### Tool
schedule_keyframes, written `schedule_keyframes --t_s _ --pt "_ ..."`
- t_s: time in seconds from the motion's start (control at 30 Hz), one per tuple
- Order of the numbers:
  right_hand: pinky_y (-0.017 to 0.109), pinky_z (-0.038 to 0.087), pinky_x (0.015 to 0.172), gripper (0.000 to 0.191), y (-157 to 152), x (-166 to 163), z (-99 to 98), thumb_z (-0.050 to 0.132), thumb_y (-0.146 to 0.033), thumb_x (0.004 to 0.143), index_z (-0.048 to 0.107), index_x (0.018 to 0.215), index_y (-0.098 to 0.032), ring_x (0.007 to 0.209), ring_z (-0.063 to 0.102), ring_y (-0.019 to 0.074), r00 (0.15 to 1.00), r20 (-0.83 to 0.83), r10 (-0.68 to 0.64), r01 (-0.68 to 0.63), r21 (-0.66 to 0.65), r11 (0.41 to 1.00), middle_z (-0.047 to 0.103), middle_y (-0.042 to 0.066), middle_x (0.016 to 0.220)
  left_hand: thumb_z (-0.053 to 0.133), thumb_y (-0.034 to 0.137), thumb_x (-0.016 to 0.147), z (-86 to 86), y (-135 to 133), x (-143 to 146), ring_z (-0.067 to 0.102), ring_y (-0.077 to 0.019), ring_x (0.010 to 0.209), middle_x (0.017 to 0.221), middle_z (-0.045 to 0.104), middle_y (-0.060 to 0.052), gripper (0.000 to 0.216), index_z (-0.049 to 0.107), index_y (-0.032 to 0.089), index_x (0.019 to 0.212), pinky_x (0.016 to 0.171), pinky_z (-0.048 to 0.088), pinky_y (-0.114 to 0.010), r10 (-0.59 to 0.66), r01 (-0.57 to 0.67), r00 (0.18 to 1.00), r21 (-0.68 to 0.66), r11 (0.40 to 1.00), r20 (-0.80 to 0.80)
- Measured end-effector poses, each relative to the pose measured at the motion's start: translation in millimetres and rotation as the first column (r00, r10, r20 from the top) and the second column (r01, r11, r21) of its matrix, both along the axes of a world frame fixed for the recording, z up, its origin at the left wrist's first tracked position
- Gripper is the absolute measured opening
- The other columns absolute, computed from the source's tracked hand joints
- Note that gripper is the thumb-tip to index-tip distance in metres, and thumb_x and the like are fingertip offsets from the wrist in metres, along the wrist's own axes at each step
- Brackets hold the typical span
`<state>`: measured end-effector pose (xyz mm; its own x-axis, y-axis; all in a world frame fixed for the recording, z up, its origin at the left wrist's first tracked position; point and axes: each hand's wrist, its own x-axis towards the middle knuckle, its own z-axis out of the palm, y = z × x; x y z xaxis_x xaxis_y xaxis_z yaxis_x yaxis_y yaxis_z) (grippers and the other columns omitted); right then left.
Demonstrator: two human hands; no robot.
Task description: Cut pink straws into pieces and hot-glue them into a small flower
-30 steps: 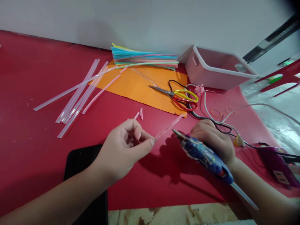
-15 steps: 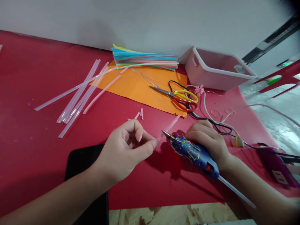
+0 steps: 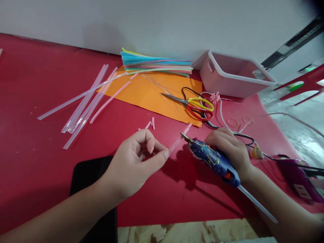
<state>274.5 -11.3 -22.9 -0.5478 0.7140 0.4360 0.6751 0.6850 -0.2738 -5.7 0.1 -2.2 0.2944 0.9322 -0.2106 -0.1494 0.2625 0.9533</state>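
My left hand point(image 3: 138, 162) pinches one end of a short pink straw piece point(image 3: 180, 138) between thumb and finger, holding it slanted above the red table point(image 3: 37, 152). My right hand point(image 3: 229, 148) grips a blue glue gun point(image 3: 211, 158) with a clear glue stick point(image 3: 257, 204) sticking out behind. The gun's metal nozzle point(image 3: 184, 136) points left and sits right beside the far end of the straw piece.
Clear glue sticks point(image 3: 83, 101) lie at the left. An orange sheet point(image 3: 154, 92) carries yellow-red scissors point(image 3: 194, 104). Coloured straws point(image 3: 157, 64) are bundled at the back wall, beside a white bin point(image 3: 235, 74). Cords, rubber bands point(image 3: 234, 121), a purple power strip point(image 3: 301, 180) and a black tablet point(image 3: 93, 189) are nearby.
The glue gun swung left toward my left hand, then lifted back up so its nozzle meets the straw piece's far end. My left hand barely moved.
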Motion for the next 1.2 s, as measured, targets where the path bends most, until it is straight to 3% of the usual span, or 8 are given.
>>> schedule_keyframes --t_s 0.33,0.53,0.67,0.8,0.9,0.97,1.1,1.2 --pt "0.040 0.042 0.071 0.008 2 3 2.1 0.059 -0.024 0.093 0.052 0.095 -0.027 0.068 0.061 0.0222 0.995 0.012 -0.099 0.099 0.028 0.995 0.065 0.002 0.075 0.076 0.012 0.079 -0.3 -1 1 0.058 -0.0094 0.065 0.074 0.072 0.001 0.036 0.044 0.021 0.066 0.061 0.047 -0.020 -0.025 0.025 1.000 -0.021 0.999 -0.012" --pt "0.037 0.044 0.069 0.009 5 7 1.0 0.058 -0.025 0.088 0.053 0.095 -0.025 0.071 0.062 0.0228 0.972 0.063 -0.225 0.221 0.056 0.974 0.067 0.003 0.079 0.075 0.012 0.081 -1.9 0 1 0.061 -0.0094 0.065 0.072 0.069 0.003 0.032 0.047 0.021 0.070 0.061 0.046 -0.020 -0.001 0.001 1.000 -0.028 1.000 0.012" --pt "0.041 0.047 0.080 0.037 3 10 4.9 0.056 -0.013 0.071 0.055 0.107 -0.022 0.084 0.066 0.0256 0.966 0.211 -0.147 0.170 -0.095 0.981 0.070 0.007 0.093 0.071 0.016 0.088 -2.0 5 0 0.066 -0.0110 0.067 0.072 0.069 0.003 0.015 0.057 0.021 0.085 0.063 0.050 -0.022 0.128 -0.126 0.992 -0.048 0.991 0.023" --pt "0.044 0.051 0.088 0.057 -3 12 11.8 0.048 -0.001 0.060 0.057 0.112 -0.023 0.097 0.068 0.0265 0.965 0.262 0.010 0.068 -0.288 0.955 0.071 0.008 0.104 0.072 0.014 0.086 -1.0 17 -3 0.063 -0.0106 0.063 0.070 0.066 0.003 0.014 0.062 0.019 0.094 0.061 0.052 -0.021 0.336 -0.319 0.936 -0.151 0.936 0.102" --pt "0.046 0.055 0.089 0.063 -3 19 22.3 0.048 0.000 0.064 0.060 0.119 -0.026 0.106 0.067 0.0277 0.956 0.280 0.084 0.018 -0.344 0.939 0.071 0.009 0.114 0.072 0.011 0.082 -0.1 24 -4 0.064 -0.0103 0.063 0.070 0.065 0.002 0.014 0.063 0.017 0.091 0.062 0.054 -0.021 0.410 -0.365 0.899 -0.256 0.895 0.152" --pt "0.047 0.056 0.089 0.060 5 25 31.5 0.049 -0.002 0.071 0.059 0.125 -0.027 0.110 0.067 0.0287 0.963 0.260 0.071 0.008 -0.293 0.956 0.070 0.011 0.119 0.072 0.009 0.081 0.5 26 -4 0.065 -0.0112 0.064 0.069 0.066 0.001 0.015 0.065 0.016 0.091 0.062 0.056 -0.022 0.411 -0.361 0.902 -0.291 0.886 0.135" --pt "0.042 0.055 0.081 0.030 46 34 42.4 0.052 -0.011 0.092 0.062 0.119 -0.020 0.099 0.071 0.0278 0.954 0.235 -0.185 0.203 -0.053 0.978 0.074 0.016 0.109 0.074 0.009 0.078 3.6 26 -4 0.067 -0.0130 0.065 0.069 0.070 -0.001 0.019 0.066 0.016 0.093 0.063 0.058 -0.023 0.371 -0.335 0.925 -0.293 0.895 0.075" --pt "0.043 0.053 0.084 0.030 85 35 36.2 0.058 -0.014 0.090 0.065 0.119 -0.012 0.105 0.069 0.0328 0.890 0.381 -0.250 0.294 -0.061 0.954 0.073 0.021 0.113 0.075 0.011 0.076 8.2 22 -4 0.066 -0.0119 0.063 0.067 0.070 0.000 0.021 0.065 0.016 0.094 0.064 0.057 -0.023 0.351 -0.323 0.935 -0.276 0.906 0.059"
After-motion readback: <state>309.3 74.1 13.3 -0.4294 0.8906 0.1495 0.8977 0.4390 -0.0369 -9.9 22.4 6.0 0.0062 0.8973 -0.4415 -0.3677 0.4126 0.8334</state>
